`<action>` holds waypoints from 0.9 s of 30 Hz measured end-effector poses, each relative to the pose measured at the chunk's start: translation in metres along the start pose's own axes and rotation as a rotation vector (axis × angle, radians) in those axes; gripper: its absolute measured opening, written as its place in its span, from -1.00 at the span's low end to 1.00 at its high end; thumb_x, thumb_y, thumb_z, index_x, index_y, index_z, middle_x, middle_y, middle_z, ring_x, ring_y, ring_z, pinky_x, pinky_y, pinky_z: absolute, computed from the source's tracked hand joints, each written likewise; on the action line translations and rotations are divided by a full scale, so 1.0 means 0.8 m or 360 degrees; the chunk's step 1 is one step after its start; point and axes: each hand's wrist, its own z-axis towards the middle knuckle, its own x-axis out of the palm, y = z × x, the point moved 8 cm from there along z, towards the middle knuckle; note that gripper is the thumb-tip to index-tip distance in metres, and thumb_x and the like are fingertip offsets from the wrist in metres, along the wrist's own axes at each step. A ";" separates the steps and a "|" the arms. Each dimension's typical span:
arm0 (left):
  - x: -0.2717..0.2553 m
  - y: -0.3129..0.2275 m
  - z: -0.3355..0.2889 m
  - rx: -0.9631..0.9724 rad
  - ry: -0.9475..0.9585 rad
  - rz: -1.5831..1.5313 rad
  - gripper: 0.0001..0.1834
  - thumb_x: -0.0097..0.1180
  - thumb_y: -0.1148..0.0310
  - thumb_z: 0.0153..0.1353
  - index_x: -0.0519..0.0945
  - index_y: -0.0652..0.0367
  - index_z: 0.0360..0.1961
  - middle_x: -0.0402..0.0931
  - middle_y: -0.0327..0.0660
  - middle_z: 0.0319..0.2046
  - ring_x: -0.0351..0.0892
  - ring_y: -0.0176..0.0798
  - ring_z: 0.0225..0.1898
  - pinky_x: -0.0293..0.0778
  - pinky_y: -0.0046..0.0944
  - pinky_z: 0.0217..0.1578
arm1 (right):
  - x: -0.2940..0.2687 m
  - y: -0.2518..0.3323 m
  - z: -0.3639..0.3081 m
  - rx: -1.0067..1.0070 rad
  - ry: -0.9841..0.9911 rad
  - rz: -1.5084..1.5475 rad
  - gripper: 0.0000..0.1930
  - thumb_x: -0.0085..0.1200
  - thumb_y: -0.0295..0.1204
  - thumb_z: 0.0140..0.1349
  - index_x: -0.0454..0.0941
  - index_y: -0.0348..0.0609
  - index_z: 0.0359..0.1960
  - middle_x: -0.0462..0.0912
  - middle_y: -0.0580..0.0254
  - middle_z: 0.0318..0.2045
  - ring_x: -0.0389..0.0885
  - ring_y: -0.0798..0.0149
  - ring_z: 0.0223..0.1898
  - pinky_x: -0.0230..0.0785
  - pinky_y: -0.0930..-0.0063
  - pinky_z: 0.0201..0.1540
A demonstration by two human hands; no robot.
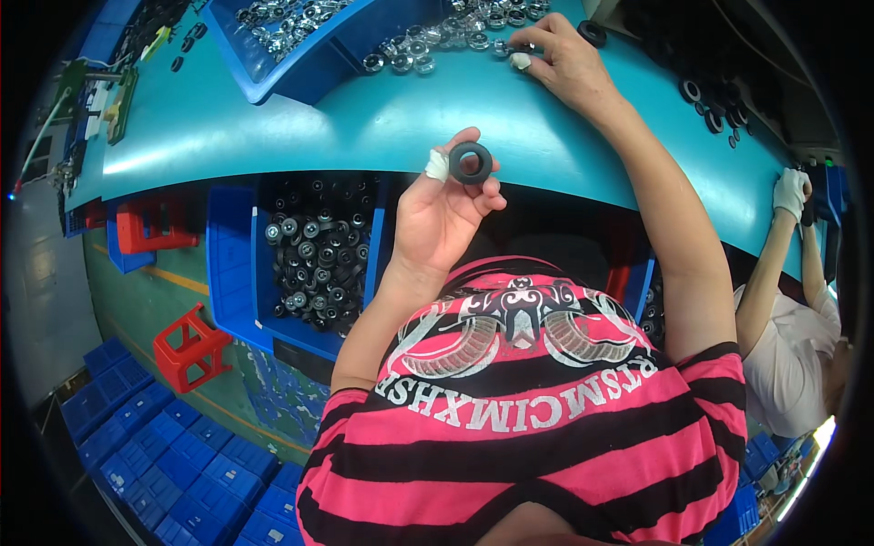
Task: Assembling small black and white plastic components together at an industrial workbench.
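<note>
Left hand [435, 214]: clamped on black ring [457, 167], rim-held, bore unobstructed. Right hand [569, 70]: beside clear hubs [478, 40], grouped presumably for reach; grip uncertain.

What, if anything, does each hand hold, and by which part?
The left hand holds a black ring by its outer edge. The right hand is at a small dark piece; whether it grips this cannot be told.

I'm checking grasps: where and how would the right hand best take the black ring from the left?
Probably by the wall of the black ring, the right hand coming from above, one fingertip in the hole: its upper face and open centre look uncovered, while the left hand holds it around the edge.
</note>
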 end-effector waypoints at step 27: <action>-0.022 0.003 0.014 0.0119 -0.0002 0.0117 -0.50 -0.03 0.20 0.45 0.34 0.22 0.32 0.46 0.15 0.10 0.51 -0.01 -0.06 0.48 0.02 0.06 | 0.016 0.068 -0.151 0.0748 0.0396 0.1722 -0.66 0.16 -0.59 0.20 0.52 -0.26 0.04 0.53 0.30 -0.11 0.53 0.54 -0.14 0.48 0.62 -0.12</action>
